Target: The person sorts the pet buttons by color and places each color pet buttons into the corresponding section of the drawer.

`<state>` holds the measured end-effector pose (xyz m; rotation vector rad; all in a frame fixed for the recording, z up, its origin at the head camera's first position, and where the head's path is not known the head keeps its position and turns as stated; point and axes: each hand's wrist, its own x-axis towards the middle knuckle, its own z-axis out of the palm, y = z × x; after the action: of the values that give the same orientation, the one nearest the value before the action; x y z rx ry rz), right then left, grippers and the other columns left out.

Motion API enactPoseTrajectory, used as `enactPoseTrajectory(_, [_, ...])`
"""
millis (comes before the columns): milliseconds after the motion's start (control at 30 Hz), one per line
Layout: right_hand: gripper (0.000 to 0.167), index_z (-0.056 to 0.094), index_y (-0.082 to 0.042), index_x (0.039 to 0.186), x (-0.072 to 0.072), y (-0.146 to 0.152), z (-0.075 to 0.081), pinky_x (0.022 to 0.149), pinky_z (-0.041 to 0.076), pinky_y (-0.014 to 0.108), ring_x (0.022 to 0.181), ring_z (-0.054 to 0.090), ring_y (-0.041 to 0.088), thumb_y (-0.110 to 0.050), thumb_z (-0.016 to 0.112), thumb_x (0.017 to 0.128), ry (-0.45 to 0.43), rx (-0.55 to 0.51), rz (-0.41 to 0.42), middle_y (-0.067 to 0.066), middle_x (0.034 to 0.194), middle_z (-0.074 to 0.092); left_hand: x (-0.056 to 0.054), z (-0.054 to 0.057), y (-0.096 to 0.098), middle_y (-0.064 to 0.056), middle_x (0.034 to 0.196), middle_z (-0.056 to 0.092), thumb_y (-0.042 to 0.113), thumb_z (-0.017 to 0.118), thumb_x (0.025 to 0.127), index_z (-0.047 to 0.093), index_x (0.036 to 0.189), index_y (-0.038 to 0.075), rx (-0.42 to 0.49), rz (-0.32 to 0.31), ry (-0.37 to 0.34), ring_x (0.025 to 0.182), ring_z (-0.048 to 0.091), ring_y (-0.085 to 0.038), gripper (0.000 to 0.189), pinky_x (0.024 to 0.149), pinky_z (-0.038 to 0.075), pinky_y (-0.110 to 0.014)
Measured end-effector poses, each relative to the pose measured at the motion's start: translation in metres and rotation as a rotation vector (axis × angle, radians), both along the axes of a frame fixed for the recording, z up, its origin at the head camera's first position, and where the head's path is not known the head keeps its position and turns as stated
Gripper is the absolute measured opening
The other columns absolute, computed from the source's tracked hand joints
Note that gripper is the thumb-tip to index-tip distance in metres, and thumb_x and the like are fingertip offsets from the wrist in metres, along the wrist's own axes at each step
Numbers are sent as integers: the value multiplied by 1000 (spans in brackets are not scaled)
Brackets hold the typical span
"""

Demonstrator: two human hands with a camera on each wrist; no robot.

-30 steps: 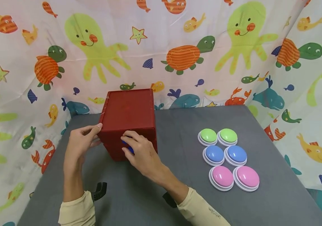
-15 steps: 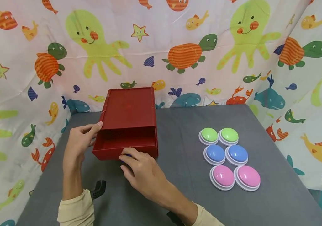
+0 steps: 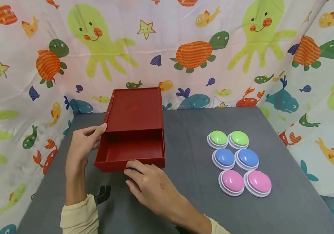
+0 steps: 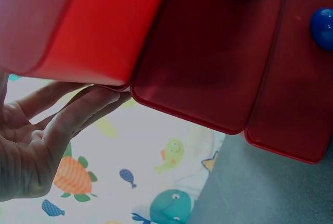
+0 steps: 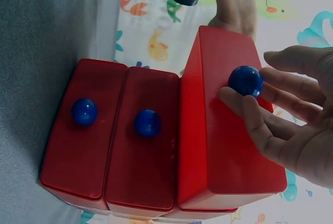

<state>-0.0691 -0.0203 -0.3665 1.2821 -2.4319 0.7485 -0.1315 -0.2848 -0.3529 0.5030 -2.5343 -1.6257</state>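
A small red drawer cabinet (image 3: 136, 109) stands on the grey table, its top drawer (image 3: 108, 167) pulled out toward me. Bare red floor shows inside the drawer. My right hand (image 3: 152, 187) is at the drawer front, its fingers curled round the round blue knob (image 5: 245, 81), as the right wrist view shows. Against the cabinet's front left upper edge rests my left hand (image 3: 82, 146), thumb uppermost and fingers mostly straight along the side. Two lower drawers, with blue knobs (image 5: 147, 123) of their own, sit flush in the right wrist view.
To the right on the grey table (image 3: 193, 201), several domed push buttons on white bases stand in pairs: green (image 3: 218, 138), blue (image 3: 224, 157) and pink (image 3: 233, 180). A cloth with sea animals (image 3: 155, 42) hangs behind and at both sides.
The top drawer has come out of the cabinet toward me, with my right hand moving back on its knob. My left hand has stayed at the cabinet's edge.
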Motion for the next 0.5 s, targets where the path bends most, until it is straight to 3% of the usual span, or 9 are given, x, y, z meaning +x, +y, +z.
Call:
enactPoseTrajectory(133, [34, 74, -17, 129, 1, 2, 1, 97, 61, 24, 105, 73, 10, -25, 76, 96, 18, 16, 14, -2, 131, 71, 1, 0, 0, -22, 146, 63, 57, 57, 101, 63, 144, 7, -6, 4, -1, 128, 65, -40, 66, 95, 58, -40])
enactPoseTrajectory(233, [38, 73, -18, 131, -2, 7, 1, 98, 61, 22, 104, 75, 10, -25, 78, 94, 47, -41, 52, -2, 132, 73, 1, 0, -1, -22, 146, 63, 57, 57, 101, 62, 145, 8, -10, 8, -1, 128, 65, -40, 66, 94, 58, -39])
enactPoseTrajectory(400, [29, 77, -11, 121, -21, 32, 7, 93, 62, 21, 97, 77, 10, -12, 79, 91, 80, -324, 193, 3, 115, 79, 0, 2, -1, -22, 147, 61, 59, 57, 101, 61, 147, 9, -25, 6, -3, 131, 63, -43, 69, 97, 56, -44])
enactPoseTrajectory(433, [28, 78, -9, 118, -27, 40, 9, 90, 62, 20, 93, 76, 10, -7, 79, 90, 65, -387, 204, 4, 110, 80, 0, 2, 0, -21, 148, 61, 60, 57, 101, 60, 147, 9, -27, 6, -8, 131, 63, -43, 69, 99, 55, -45])
enactPoseTrajectory(500, [27, 77, -6, 116, -45, 59, 15, 83, 63, 20, 85, 75, 10, 0, 77, 89, -61, -500, 202, 7, 103, 80, -1, 1, 0, -21, 148, 61, 60, 57, 100, 60, 147, 9, -26, 5, -21, 131, 63, -43, 70, 101, 55, -49])
